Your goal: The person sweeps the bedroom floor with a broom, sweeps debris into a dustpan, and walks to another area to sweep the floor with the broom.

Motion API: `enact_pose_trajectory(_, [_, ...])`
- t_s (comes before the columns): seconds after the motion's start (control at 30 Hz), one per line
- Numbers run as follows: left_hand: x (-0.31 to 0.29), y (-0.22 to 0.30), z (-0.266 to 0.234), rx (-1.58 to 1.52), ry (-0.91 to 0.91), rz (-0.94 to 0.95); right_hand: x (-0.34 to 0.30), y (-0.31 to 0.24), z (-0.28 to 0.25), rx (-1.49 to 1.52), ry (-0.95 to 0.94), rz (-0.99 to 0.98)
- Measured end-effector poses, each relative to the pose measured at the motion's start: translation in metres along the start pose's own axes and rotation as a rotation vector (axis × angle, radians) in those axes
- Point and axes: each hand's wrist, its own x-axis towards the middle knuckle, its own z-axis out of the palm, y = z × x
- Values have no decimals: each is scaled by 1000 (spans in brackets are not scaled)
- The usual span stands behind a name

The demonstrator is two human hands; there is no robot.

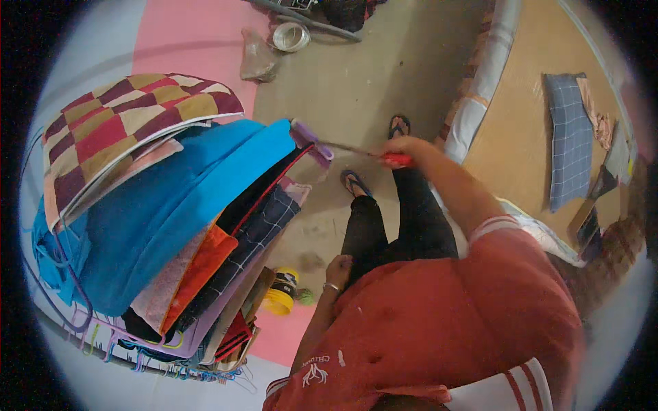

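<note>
My right hand (404,152) is wrapped round the red handle of a thin rod (360,148), held out level over the floor. The rod's far end reaches a purple piece (315,140) at the edge of the hanging laundry; whether that piece is fixed to the rod or is cloth, I cannot tell. Beside it hang a bright blue cloth (171,178) and a dark checked cloth (257,229). Close to my thigh, my left hand (338,271) has its fingers curled in, with a bracelet at the wrist and nothing visible in it.
A checkered cloth (144,113) drapes over the rack at left, with several hangers (130,356) along its bar. A yellow bucket (279,294) stands on the floor below. At right is a bed (517,130) with a blue checked pillow (570,140). A wire coil (290,37) lies far off.
</note>
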Motion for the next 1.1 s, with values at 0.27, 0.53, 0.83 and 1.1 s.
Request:
enact_pose_trajectory(0.27, [38, 42, 2, -218, -89, 71, -189, 30, -52, -22, 310, -26])
enact_pose_trajectory(0.53, [44, 59, -9, -438, -140, -267, -102, 32, 18, -249, -108, -173])
enact_pose_trajectory(0.83, [22, 83, -6, -435, -77, -251, 105, -85, 57, -187, -32, 67])
enact_pose_trajectory(1.1, [49, 91, 13, -451, -205, -236, -54, -8, -13, 128, 58, -209])
